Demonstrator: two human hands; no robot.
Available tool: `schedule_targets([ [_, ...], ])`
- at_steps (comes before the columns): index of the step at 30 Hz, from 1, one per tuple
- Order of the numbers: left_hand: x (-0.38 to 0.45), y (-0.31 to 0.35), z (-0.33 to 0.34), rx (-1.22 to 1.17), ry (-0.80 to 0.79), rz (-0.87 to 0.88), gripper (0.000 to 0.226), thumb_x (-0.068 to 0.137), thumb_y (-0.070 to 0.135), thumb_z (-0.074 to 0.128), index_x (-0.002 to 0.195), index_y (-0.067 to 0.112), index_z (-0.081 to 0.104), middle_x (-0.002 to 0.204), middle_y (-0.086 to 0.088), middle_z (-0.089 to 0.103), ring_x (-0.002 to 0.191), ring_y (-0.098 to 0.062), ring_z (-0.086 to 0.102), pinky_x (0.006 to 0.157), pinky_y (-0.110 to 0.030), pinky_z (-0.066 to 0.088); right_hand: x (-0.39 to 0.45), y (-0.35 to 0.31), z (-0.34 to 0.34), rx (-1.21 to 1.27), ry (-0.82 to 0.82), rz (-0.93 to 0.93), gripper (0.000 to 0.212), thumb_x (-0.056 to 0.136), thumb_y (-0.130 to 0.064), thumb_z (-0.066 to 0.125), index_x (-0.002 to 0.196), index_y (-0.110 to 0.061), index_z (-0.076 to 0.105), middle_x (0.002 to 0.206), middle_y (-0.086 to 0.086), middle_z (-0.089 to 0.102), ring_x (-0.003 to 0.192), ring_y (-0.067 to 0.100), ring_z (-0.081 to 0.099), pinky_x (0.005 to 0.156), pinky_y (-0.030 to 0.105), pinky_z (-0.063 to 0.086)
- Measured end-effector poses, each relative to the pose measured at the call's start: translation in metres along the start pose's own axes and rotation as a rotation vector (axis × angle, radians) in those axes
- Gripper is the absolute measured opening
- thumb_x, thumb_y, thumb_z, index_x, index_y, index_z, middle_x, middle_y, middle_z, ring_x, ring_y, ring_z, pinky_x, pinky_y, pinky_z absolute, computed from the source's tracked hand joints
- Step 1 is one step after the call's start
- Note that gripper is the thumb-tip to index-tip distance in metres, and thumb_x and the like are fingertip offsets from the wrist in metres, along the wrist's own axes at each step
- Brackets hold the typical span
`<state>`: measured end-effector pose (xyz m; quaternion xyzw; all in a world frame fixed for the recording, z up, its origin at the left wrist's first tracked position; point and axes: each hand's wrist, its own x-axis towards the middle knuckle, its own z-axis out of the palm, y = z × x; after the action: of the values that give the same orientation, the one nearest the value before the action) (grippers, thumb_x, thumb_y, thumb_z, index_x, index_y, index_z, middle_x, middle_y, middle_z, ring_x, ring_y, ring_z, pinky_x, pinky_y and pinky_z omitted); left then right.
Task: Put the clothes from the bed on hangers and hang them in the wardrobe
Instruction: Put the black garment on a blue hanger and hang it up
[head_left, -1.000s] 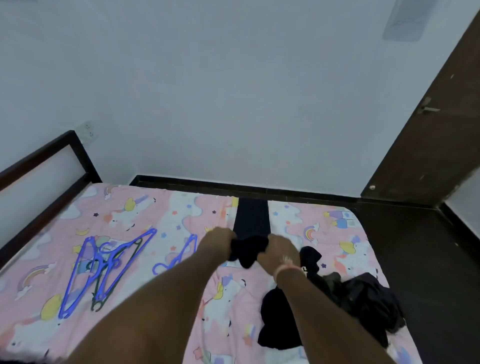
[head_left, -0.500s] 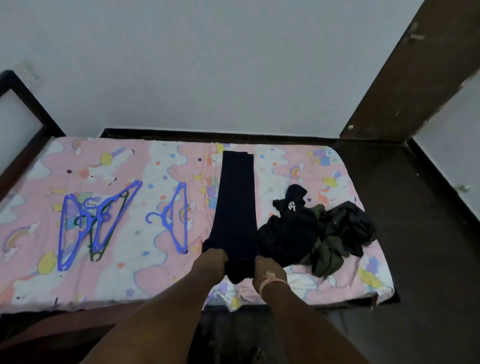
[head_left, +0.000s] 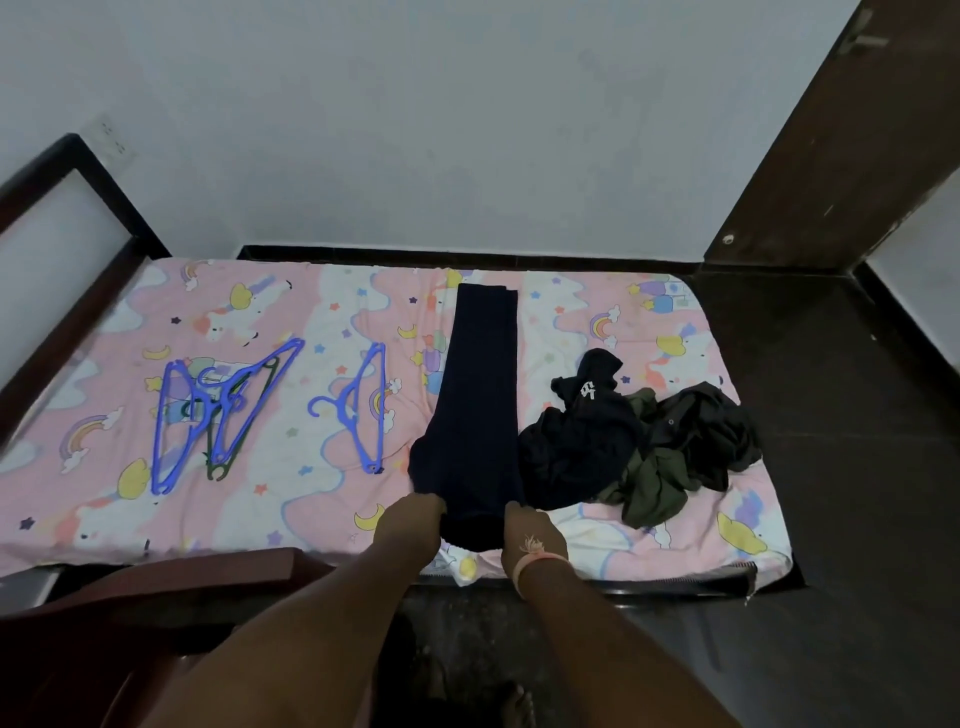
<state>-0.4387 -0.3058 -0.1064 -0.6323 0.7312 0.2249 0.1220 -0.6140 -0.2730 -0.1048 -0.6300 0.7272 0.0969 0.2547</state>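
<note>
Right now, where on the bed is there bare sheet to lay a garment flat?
Bare sheet lies between the single blue hanger and the hanger pile, and along the far edge behind both. The right is crowded: the heap of dark clothes sits against the navy trousers, whose near end the left hand and right hand grip.

Trousers (head_left: 470, 405) drawn back from far side of bed (head_left: 291, 509), waistband now at near edge. Both hands, left (head_left: 410, 525) and right (head_left: 532, 535), pulled back with them.
</note>
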Motion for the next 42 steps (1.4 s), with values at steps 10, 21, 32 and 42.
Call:
schedule_targets([
  [10, 0.019, -0.002, -0.001, 0.227, -0.082, 0.019, 0.030, 0.087, 0.018, 0.069, 0.116, 0.013, 0.065, 0.117, -0.011, 0.058, 0.110, -0.028, 0.054, 0.086, -0.035, 0.047, 0.030, 0.010, 0.011, -0.036, -0.140, -0.078, 0.048, 0.083, -0.020, 0.068, 0.129, -0.022, 0.057, 0.135, 0.009, 0.041, 0.129, 0.034, 0.037, 0.103, 0.041, 0.046],
  [21, 0.158, -0.030, -0.050, -0.163, -0.067, 0.031, 0.030, 0.083, 0.028, 0.072, 0.105, 0.023, 0.052, 0.098, 0.002, 0.063, 0.093, -0.021, 0.066, 0.076, -0.030, 0.050, 0.157, -0.015, -0.041, 0.159, -0.058, -0.038, 0.037, 0.083, -0.023, 0.060, 0.116, -0.015, 0.045, 0.104, 0.011, 0.062, 0.099, 0.033, 0.062, 0.074, 0.038, 0.053],
  [32, 0.336, -0.048, -0.092, -0.544, 0.004, 0.109, 0.016, 0.092, 0.023, 0.068, 0.102, 0.026, 0.056, 0.088, 0.010, 0.067, 0.085, -0.011, 0.065, 0.071, -0.025, 0.050, 0.326, -0.005, -0.080, 0.323, 0.227, 0.020, 0.025, 0.079, -0.022, 0.052, 0.104, -0.022, 0.052, 0.096, 0.002, 0.062, 0.092, 0.030, 0.060, 0.075, 0.042, 0.052],
  [42, 0.569, -0.050, -0.069, -0.696, 0.271, 0.107, 0.027, 0.103, 0.029, 0.058, 0.127, 0.019, 0.050, 0.116, -0.001, 0.067, 0.104, -0.022, 0.063, 0.090, -0.037, 0.050, 0.572, 0.033, -0.069, 0.525, 0.450, -0.224, 0.039, 0.094, -0.033, 0.055, 0.128, -0.016, 0.049, 0.110, 0.011, 0.065, 0.102, 0.033, 0.061, 0.087, 0.043, 0.052],
])
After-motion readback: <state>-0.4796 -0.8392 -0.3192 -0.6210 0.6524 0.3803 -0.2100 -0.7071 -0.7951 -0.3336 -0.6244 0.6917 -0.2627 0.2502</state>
